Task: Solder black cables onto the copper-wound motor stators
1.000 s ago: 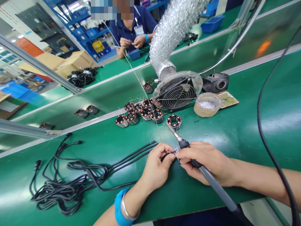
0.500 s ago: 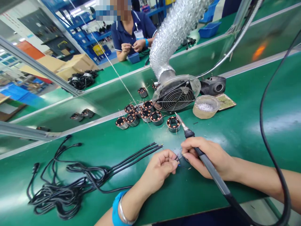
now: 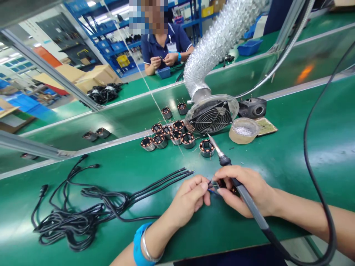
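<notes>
My left hand [image 3: 191,195] is closed, its thumb and fingers pinching thin wires [image 3: 213,187] near the bench's front. My right hand [image 3: 245,190] wraps round a soldering iron [image 3: 248,203] whose tip points up and left, beside a lone copper-wound stator [image 3: 206,147]. Between the right hand's fingers and palm, part of another copper-wound piece [image 3: 234,189] shows, mostly hidden. The fingertips of both hands nearly meet at the wires. Black cables [image 3: 69,225] lie in a tangle on the left, their stripped ends close to my left hand.
Several stators [image 3: 160,140] stand behind the hands. A round fume fan [image 3: 212,118] hangs beside a tub of silvery material [image 3: 244,131] and a small flat tray [image 3: 266,126]. The iron's cord loops at right. Beyond the partition sits a person [image 3: 166,48].
The view has shifted slightly, so the bench items appear a little lower and further right. A copper-wound piece now shows inside my right hand. Both hands remain close together at the wires.
</notes>
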Demonstrator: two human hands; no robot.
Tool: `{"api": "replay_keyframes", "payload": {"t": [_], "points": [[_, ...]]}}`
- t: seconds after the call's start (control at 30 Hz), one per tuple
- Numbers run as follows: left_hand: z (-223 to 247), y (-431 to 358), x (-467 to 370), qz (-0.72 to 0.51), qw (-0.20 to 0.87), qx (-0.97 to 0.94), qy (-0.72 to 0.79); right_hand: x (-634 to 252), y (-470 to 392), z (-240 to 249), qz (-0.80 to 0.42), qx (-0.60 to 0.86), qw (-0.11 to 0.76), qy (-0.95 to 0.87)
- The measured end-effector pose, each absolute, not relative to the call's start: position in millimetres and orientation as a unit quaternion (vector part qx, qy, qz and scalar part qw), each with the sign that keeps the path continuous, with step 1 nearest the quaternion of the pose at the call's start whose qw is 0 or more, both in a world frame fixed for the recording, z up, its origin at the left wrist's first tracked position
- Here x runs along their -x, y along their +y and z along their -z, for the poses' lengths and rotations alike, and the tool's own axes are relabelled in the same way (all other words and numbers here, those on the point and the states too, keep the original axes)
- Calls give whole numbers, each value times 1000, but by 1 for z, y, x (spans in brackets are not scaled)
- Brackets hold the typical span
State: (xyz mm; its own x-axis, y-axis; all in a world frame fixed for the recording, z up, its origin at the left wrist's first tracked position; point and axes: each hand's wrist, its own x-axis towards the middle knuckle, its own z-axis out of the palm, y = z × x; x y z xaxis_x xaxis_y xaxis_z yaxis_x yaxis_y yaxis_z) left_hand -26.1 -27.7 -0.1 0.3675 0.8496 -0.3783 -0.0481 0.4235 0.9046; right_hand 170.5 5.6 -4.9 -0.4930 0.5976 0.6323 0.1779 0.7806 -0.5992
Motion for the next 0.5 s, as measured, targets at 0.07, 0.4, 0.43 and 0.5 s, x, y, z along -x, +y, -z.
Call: {"api": "replay_keyframes", "payload": {"t": [0.07,0.4,0.43,0.5], "points": [[3,-29,26,-331,701,-440,454,-165,3,4,-216,207,452,-840],[-6,-35,23,-297,635,-539,468,-163,-1,9,-193,193,446,-853],[-9,-35,22,-292,588,-579,483,-165,-1,9,-195,209,442,-850],[-14,-36,22,-288,482,-655,506,-167,-1,8,-198,227,434,-849]]}}
